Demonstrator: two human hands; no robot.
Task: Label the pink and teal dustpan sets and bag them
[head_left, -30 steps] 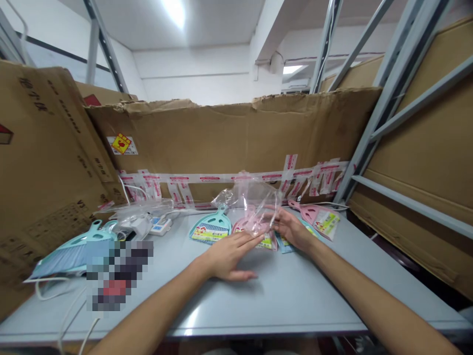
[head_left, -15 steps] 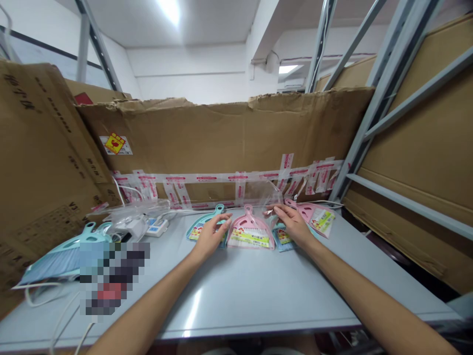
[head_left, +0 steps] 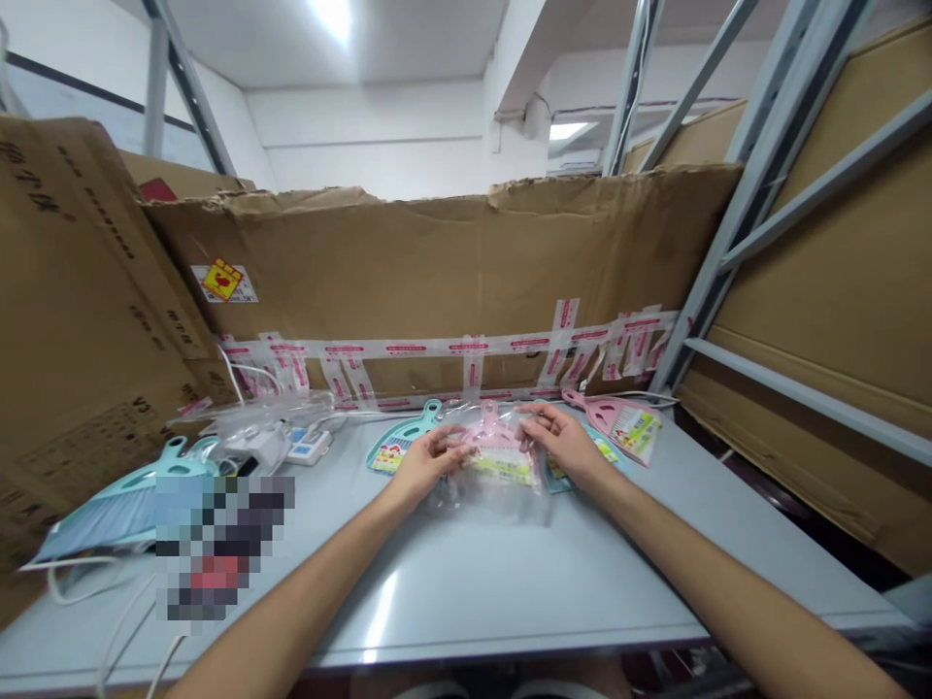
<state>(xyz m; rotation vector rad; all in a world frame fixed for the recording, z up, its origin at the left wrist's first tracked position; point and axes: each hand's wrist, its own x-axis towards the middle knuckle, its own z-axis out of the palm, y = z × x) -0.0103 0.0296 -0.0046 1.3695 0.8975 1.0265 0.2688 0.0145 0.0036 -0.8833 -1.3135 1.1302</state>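
Note:
A clear plastic bag lies spread over the pink dustpan-and-brush set in the middle of the table. The fingers of my left hand close on the bag's left side. At its upper right, my right hand pinches the bag's edge. To the left lies a turquoise dustpan set, its lower right part behind my left hand. Another turquoise set is mostly hidden by my right hand, with a second pink dustpan set beside it at the right. Printed cards show on these sets.
On the left of the grey table lie a turquoise dustpan with brush, loose plastic wrapping, a white power strip and cables. A cardboard wall stands behind, with metal shelf posts at both sides.
The plastic bag has come down from the right hand's raised hold and now spreads over the middle pink set. My left hand has moved slightly right onto the bag.

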